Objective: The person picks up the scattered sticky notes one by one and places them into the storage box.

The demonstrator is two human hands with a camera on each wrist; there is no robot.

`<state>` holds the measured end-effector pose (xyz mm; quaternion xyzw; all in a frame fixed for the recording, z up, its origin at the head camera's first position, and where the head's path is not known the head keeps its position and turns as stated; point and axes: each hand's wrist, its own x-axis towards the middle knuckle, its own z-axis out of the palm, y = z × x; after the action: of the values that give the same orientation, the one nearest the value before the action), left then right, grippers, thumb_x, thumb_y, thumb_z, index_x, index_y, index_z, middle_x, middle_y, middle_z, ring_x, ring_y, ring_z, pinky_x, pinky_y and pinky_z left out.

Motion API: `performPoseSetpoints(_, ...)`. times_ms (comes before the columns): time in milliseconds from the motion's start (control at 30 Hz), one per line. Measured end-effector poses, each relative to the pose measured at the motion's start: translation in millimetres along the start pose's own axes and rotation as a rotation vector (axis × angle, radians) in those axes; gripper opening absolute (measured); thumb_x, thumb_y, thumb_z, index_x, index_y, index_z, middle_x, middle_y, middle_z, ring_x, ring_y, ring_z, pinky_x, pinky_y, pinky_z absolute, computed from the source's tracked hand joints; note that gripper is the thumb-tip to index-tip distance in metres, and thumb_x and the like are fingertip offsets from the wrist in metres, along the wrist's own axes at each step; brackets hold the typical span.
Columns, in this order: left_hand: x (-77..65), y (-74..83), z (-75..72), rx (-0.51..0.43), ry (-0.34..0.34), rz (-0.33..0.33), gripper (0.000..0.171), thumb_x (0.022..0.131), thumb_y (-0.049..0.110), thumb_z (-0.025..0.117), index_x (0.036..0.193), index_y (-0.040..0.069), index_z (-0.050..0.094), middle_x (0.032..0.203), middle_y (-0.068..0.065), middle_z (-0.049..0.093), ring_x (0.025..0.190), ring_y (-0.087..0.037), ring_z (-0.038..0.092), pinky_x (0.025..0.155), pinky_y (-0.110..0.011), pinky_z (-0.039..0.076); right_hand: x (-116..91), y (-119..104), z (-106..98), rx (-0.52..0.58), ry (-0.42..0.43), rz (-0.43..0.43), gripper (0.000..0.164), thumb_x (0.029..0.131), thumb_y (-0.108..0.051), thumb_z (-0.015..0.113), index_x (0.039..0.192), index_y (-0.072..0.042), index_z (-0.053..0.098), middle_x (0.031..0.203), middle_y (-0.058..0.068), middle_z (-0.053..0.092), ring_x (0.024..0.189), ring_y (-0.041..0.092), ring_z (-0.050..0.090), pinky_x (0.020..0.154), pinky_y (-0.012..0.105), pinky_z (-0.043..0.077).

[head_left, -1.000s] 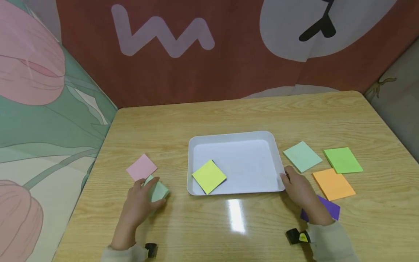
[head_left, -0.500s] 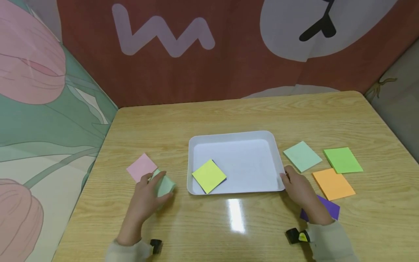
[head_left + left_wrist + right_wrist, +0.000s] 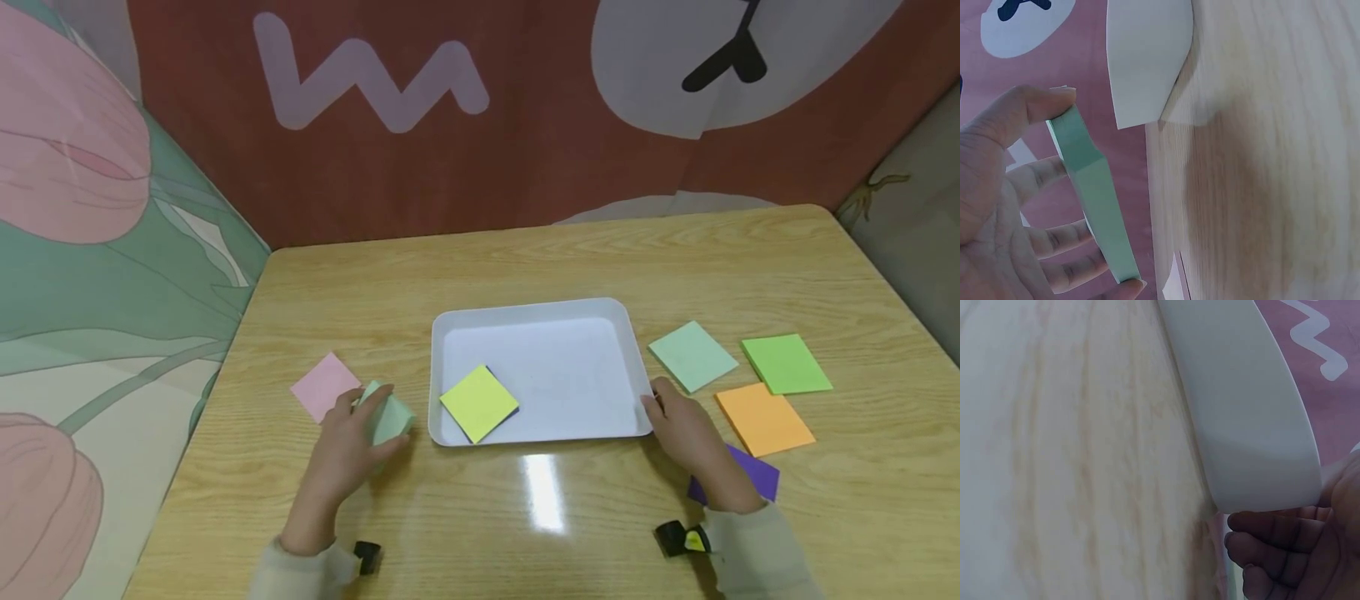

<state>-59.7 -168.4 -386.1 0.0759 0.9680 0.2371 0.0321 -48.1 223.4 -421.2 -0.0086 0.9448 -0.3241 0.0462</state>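
Observation:
My left hand (image 3: 343, 454) holds a pale green sticky note pad (image 3: 392, 418) between thumb and fingers, left of the white tray (image 3: 558, 367). In the left wrist view the pad (image 3: 1100, 194) is tilted on edge and off the table, its shadow falling on the wood. At the tray's near right corner my right hand (image 3: 684, 429) grips the rim; the right wrist view shows the thumb by the outer wall of the tray (image 3: 1254, 425) and fingers curled below its corner. A yellow sticky note pad (image 3: 480, 403) lies in the tray's left part, a dark layer showing under it.
A pink pad (image 3: 324, 386) lies behind my left hand. On the right lie a mint pad (image 3: 693, 358), a green pad (image 3: 786, 365), an orange pad (image 3: 765, 421) and a purple pad (image 3: 759, 475), partly hidden by my right wrist. A printed cloth (image 3: 525, 167) hangs behind the table.
My left hand has moved right with the pale green pad, towards the tray, uncovering more of the pink pad. The right hand and tray stay in place.

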Motion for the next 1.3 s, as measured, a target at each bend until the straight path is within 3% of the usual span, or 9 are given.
performPoseSetpoints(400, 5.3, 11.5, 3.4, -0.028, 0.032, 0.065, 0.066, 0.071, 0.036, 0.068, 0.128, 0.015, 0.042, 0.119, -0.030, 0.038, 0.095, -0.040, 0.042, 0.068, -0.052, 0.046, 0, 0, 0, 0.007, -0.009, 0.000, 0.016, 0.093, -0.015, 0.036, 0.091, 0.001, 0.038, 0.068, 0.009, 0.049, 0.053, 0.019, 0.040, 0.046, 0.036, 0.038)
performPoseSetpoints(567, 7.4, 15.8, 6.6, -0.049, 0.018, 0.090, 0.067, 0.070, 0.033, 0.069, 0.128, 0.015, 0.043, 0.122, -0.029, 0.038, 0.102, -0.040, 0.039, 0.074, -0.054, 0.045, 0, 0, 0, 0.010, -0.011, 0.001, 0.016, 0.093, -0.015, 0.036, 0.093, 0.001, 0.039, 0.072, 0.012, 0.053, 0.054, 0.019, 0.041, 0.047, 0.037, 0.039)
performPoseSetpoints(967, 13.6, 31.6, 13.8, -0.048, 0.008, 0.174, 0.067, 0.068, 0.030, 0.071, 0.127, 0.018, 0.044, 0.124, -0.029, 0.038, 0.103, -0.041, 0.041, 0.076, -0.055, 0.045, -1, 1, 2, 0.007, -0.005, 0.008, 0.017, 0.092, -0.013, 0.038, 0.096, 0.003, 0.040, 0.080, 0.021, 0.057, 0.063, 0.024, 0.048, 0.054, 0.043, 0.044)
performPoseSetpoints(1133, 15.1, 35.6, 17.3, -0.047, 0.021, 0.231, 0.066, 0.066, 0.028, 0.073, 0.126, 0.018, 0.046, 0.122, -0.027, 0.040, 0.101, -0.041, 0.042, 0.076, -0.054, 0.044, -1, 1, 2, 0.018, 0.005, -0.003, 0.016, 0.091, -0.012, 0.039, 0.096, 0.003, 0.041, 0.079, 0.020, 0.058, 0.062, 0.023, 0.048, 0.053, 0.041, 0.044)
performPoseSetpoints(1300, 17.0, 40.3, 18.9, -0.064, 0.002, 0.245, 0.065, 0.066, 0.026, 0.074, 0.124, 0.018, 0.047, 0.122, -0.026, 0.040, 0.103, -0.040, 0.041, 0.079, -0.054, 0.043, -1, 0, 1, 0.008, 0.015, -0.005, 0.015, 0.091, -0.013, 0.039, 0.095, 0.002, 0.041, 0.077, 0.018, 0.057, 0.059, 0.022, 0.046, 0.051, 0.039, 0.042)
